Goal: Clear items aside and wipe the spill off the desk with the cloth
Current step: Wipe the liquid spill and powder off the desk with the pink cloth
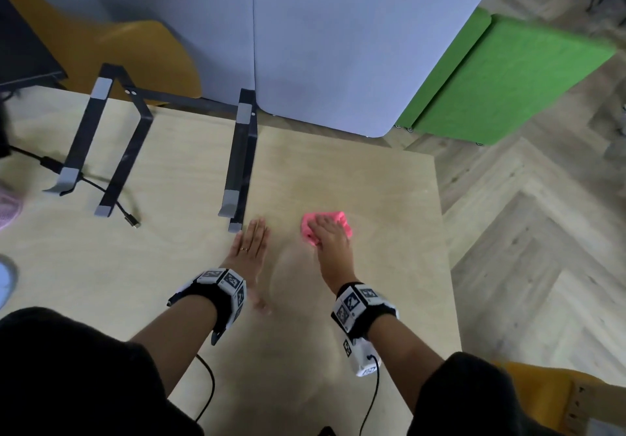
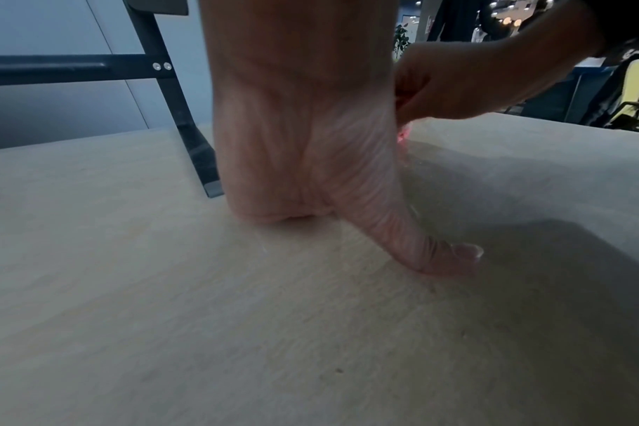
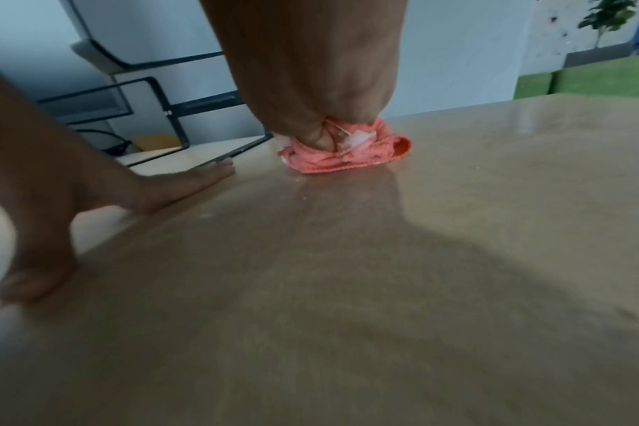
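Note:
A crumpled pink cloth point(image 1: 342, 222) point(image 3: 347, 157) lies on the light wooden desk point(image 1: 169, 266), right of centre. My right hand point(image 1: 330, 232) point(image 3: 310, 86) presses down on it with its fingers bunched into the fabric. A wet sheen point(image 3: 347, 196) streaks the wood just in front of the cloth. My left hand point(image 1: 249, 244) point(image 2: 303, 129) lies flat on the desk to the cloth's left, fingers straight, thumb point(image 2: 449, 259) spread out, holding nothing. A ring sits on one finger.
A black metal laptop stand point(image 1: 111, 151) stands at the back left, one leg point(image 1: 240, 171) just beyond my left fingertips. A black cable point(image 1: 111, 198) trails under it. The desk's right edge point(image 1: 447, 249) drops to the wooden floor. A yellow chair point(image 1: 559, 398) is at the lower right.

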